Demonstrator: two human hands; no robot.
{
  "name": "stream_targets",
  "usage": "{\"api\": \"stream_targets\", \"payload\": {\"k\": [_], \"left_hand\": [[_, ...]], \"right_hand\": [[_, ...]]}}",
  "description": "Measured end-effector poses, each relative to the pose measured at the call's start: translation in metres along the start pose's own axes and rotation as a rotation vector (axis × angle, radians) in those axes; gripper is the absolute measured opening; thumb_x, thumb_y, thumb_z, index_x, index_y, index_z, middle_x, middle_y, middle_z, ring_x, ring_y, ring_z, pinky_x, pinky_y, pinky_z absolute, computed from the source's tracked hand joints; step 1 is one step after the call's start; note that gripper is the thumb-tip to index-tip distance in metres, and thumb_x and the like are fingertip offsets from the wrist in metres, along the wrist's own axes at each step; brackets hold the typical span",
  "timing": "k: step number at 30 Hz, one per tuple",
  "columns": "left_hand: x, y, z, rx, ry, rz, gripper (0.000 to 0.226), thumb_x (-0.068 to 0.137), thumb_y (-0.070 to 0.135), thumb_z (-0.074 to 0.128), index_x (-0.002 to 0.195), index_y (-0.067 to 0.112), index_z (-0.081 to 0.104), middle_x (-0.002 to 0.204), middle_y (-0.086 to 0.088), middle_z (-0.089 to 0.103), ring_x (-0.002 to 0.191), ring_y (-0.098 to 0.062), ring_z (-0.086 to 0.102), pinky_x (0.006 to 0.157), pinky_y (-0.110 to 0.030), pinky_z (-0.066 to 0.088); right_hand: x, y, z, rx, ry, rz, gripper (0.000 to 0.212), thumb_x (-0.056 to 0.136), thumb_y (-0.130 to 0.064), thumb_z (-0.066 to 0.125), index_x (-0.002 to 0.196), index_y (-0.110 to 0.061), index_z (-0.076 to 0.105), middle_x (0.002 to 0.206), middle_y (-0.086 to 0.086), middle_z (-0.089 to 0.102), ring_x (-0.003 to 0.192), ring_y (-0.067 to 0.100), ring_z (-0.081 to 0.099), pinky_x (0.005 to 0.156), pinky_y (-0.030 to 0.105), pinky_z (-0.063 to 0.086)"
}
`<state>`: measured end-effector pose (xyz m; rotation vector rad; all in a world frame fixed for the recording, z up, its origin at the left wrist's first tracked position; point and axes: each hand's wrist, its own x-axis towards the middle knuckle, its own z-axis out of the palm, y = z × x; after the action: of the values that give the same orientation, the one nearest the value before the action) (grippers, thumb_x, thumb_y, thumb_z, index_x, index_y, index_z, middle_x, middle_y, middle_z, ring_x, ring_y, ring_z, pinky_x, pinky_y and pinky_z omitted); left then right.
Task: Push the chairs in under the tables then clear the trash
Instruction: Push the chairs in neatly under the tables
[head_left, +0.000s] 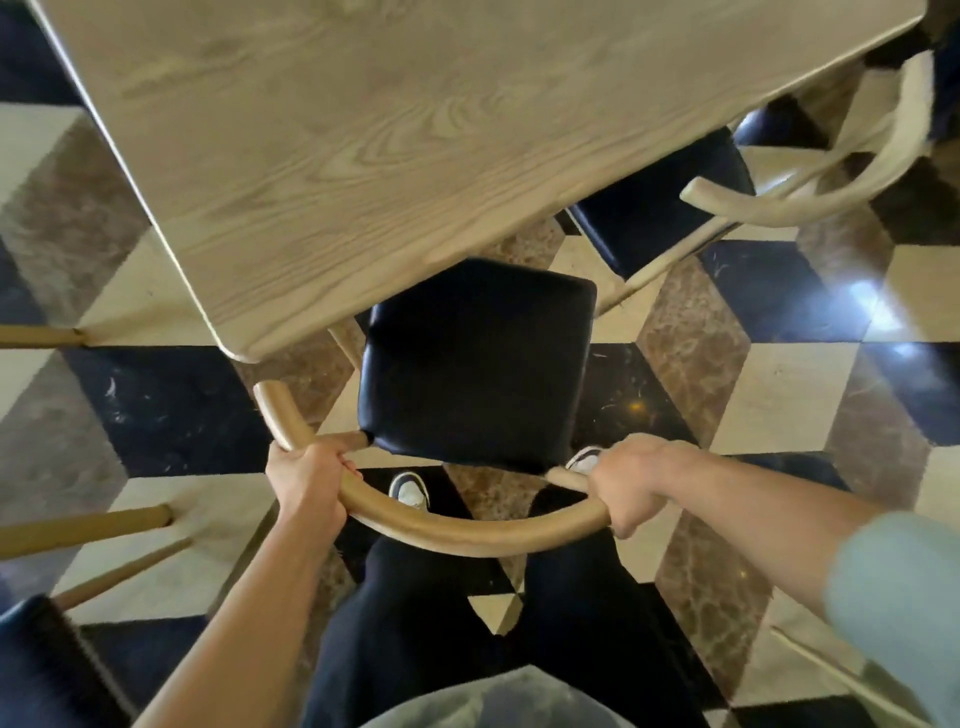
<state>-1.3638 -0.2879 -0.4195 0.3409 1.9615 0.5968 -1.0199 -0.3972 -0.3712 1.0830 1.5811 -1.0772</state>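
Note:
A wooden chair with a black padded seat (475, 364) stands right in front of me at the near corner of a light wooden table (363, 130). Only the far edge of the seat lies under the tabletop. My left hand (306, 480) grips the left side of the chair's curved backrest rail (467, 535). My right hand (631, 486) grips the right side of the same rail. No trash shows on the visible tabletop.
A second chair (675, 208) with a black seat stands at the table's right side, partly under it. Legs of another chair (83, 530) and a black seat corner (31, 670) lie at the lower left. The floor is checkered marble tile. My legs and shoes are behind the chair.

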Motion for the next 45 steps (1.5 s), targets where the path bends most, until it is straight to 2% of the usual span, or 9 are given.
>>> {"api": "stream_targets", "payload": {"k": [5, 10, 16, 23, 32, 36, 41, 43, 45], "left_hand": [[-0.011, -0.001, 0.022, -0.113, 0.114, -0.045, 0.044, 0.072, 0.001, 0.067, 0.112, 0.016, 0.057, 0.075, -0.015, 0.063, 0.04, -0.015, 0.061, 0.047, -0.036, 0.058], [-0.031, -0.015, 0.071, -0.342, 0.285, -0.131, 0.052, 0.068, 0.003, 0.071, 0.119, 0.008, 0.059, 0.073, -0.015, 0.061, 0.044, -0.018, 0.061, 0.052, -0.038, 0.058], [-0.045, -0.017, 0.141, -0.536, 0.443, -0.21, 0.043, 0.076, -0.002, 0.067, 0.115, 0.015, 0.061, 0.072, -0.009, 0.064, 0.041, -0.013, 0.063, 0.05, -0.035, 0.058], [-0.046, 0.012, 0.175, -0.611, 0.441, -0.189, 0.04, 0.066, -0.003, 0.061, 0.102, 0.014, 0.054, 0.065, -0.009, 0.055, 0.039, -0.016, 0.052, 0.057, -0.037, 0.053], [-0.045, 0.015, 0.177, -0.569, 0.433, -0.182, 0.05, 0.072, 0.002, 0.065, 0.12, 0.014, 0.056, 0.082, -0.012, 0.063, 0.041, -0.011, 0.056, 0.052, -0.035, 0.057], [-0.05, 0.02, 0.173, -0.507, 0.368, -0.234, 0.051, 0.086, 0.011, 0.069, 0.133, 0.017, 0.051, 0.112, -0.017, 0.072, 0.077, -0.021, 0.07, 0.078, -0.046, 0.065], [-0.068, 0.033, 0.151, -0.353, 0.097, -0.344, 0.052, 0.095, 0.043, 0.067, 0.138, 0.023, 0.046, 0.111, -0.009, 0.065, 0.097, -0.03, 0.069, 0.087, -0.058, 0.06], [-0.075, 0.03, 0.14, -0.261, 0.039, -0.335, 0.057, 0.095, 0.051, 0.063, 0.142, 0.021, 0.047, 0.109, -0.006, 0.064, 0.099, -0.028, 0.066, 0.085, -0.054, 0.056], [-0.08, 0.029, 0.118, -0.249, 0.027, -0.286, 0.061, 0.097, 0.056, 0.06, 0.144, 0.018, 0.049, 0.118, -0.009, 0.065, 0.099, -0.027, 0.066, 0.081, -0.05, 0.054]], "right_hand": [[0.022, 0.064, -0.038, -0.173, 0.026, -0.078, 0.035, 0.055, -0.059, 0.063, 0.073, -0.029, 0.065, 0.066, -0.008, 0.064, 0.059, 0.014, 0.061, 0.053, 0.034, 0.048], [0.031, 0.142, -0.108, -0.42, 0.061, -0.165, 0.036, 0.053, -0.058, 0.066, 0.063, -0.029, 0.045, 0.06, -0.009, 0.055, 0.053, 0.012, 0.054, 0.047, 0.028, 0.035], [0.033, 0.209, -0.189, -0.614, -0.034, -0.19, 0.031, 0.063, -0.053, 0.069, 0.079, -0.027, 0.062, 0.073, -0.006, 0.066, 0.065, 0.015, 0.063, 0.054, 0.033, 0.043], [0.035, 0.23, -0.23, -0.663, -0.073, -0.174, 0.024, 0.066, -0.049, 0.071, 0.074, -0.032, 0.056, 0.075, -0.006, 0.065, 0.066, 0.015, 0.062, 0.055, 0.033, 0.045], [0.037, 0.232, -0.237, -0.653, -0.033, -0.105, 0.026, 0.062, -0.051, 0.071, 0.075, -0.03, 0.062, 0.073, -0.008, 0.066, 0.067, 0.013, 0.063, 0.06, 0.033, 0.052], [0.03, 0.226, -0.235, -0.618, -0.026, -0.024, 0.027, 0.065, -0.043, 0.075, 0.088, -0.031, 0.069, 0.083, -0.007, 0.069, 0.076, 0.014, 0.065, 0.074, 0.039, 0.058], [0.015, 0.181, -0.231, -0.58, -0.163, 0.074, 0.071, 0.078, -0.019, 0.079, 0.143, -0.027, 0.051, 0.123, 0.0, 0.059, 0.114, 0.022, 0.056, 0.096, 0.041, 0.047], [0.015, 0.154, -0.228, -0.507, -0.136, 0.027, 0.08, 0.082, -0.016, 0.073, 0.153, -0.029, 0.038, 0.146, 0.005, 0.047, 0.132, 0.028, 0.048, 0.097, 0.041, 0.045], [0.014, 0.114, -0.23, -0.374, -0.009, -0.082, 0.073, 0.085, -0.014, 0.067, 0.152, -0.028, 0.041, 0.148, 0.005, 0.049, 0.132, 0.026, 0.049, 0.096, 0.038, 0.047]]}}
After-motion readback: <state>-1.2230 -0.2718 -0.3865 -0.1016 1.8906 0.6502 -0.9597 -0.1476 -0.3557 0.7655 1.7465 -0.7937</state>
